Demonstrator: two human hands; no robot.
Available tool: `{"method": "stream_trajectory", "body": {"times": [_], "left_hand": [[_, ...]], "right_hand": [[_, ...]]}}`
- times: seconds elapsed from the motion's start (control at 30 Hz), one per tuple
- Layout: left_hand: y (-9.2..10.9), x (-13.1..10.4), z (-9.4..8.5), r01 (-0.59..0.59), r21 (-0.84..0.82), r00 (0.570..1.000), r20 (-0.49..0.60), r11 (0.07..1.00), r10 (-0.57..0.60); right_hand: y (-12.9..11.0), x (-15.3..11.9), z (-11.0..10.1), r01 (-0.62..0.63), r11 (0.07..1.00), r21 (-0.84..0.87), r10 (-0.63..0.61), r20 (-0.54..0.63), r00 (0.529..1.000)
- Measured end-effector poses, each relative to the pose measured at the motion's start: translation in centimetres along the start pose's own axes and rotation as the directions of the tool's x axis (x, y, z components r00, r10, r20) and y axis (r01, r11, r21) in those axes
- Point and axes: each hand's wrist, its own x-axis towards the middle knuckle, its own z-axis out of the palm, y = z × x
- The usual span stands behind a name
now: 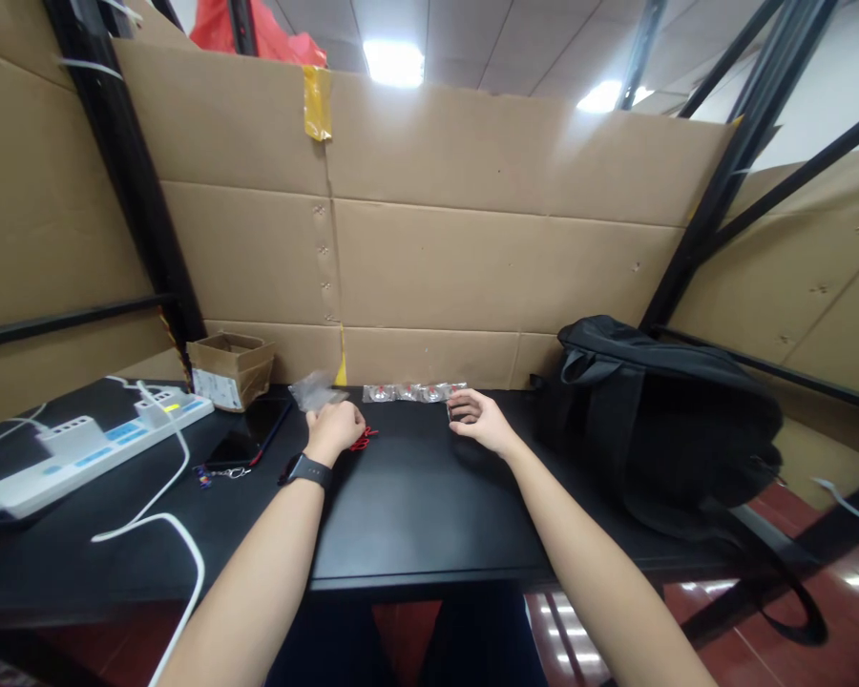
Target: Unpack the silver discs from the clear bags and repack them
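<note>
My left hand [335, 427], with a dark watch [309, 470] at the wrist, is closed and turned down over the table. Thin red cord [363, 439] sticks out from beneath its fingers; the fingertips themselves are mostly hidden. Just behind that hand lies a crumpled clear plastic bag [316, 391]. My right hand [481, 420] is held with its fingers curved and apart, by the right end of a row of several small clear packets [407, 392]. These packets have red marks and lie along the back of the black table [429, 515].
A black backpack [659, 429] fills the right side. On the left are a white power strip [107, 453] with a trailing white cable [178, 534], a phone [247, 439], a keyring [221, 474] and a small open cardboard box [233, 367]. Cardboard walls [429, 258] enclose the table.
</note>
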Motion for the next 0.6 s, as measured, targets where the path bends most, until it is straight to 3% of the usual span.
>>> {"method": "stream_trajectory", "body": {"times": [0.23,0.47,0.6], "left_hand": [[0.01,0.11,0.08,-0.013,0.018,1.000,0.025,1.000,0.013],[0.21,-0.30,-0.64,-0.202,-0.054,0.979,0.014,0.978,0.203],[0.20,-0.44,-0.49,-0.189,-0.040,0.982,-0.013,0.981,0.188]], "right_hand": [[-0.14,-0.10,-0.02,-0.014,0.998,0.058,0.013,0.013,1.000],[-0.18,-0.09,-0.18,-0.024,0.999,0.049,0.022,0.027,0.999],[-0.07,-0.10,-0.23,-0.027,0.999,0.037,0.026,0.039,0.999]]}}
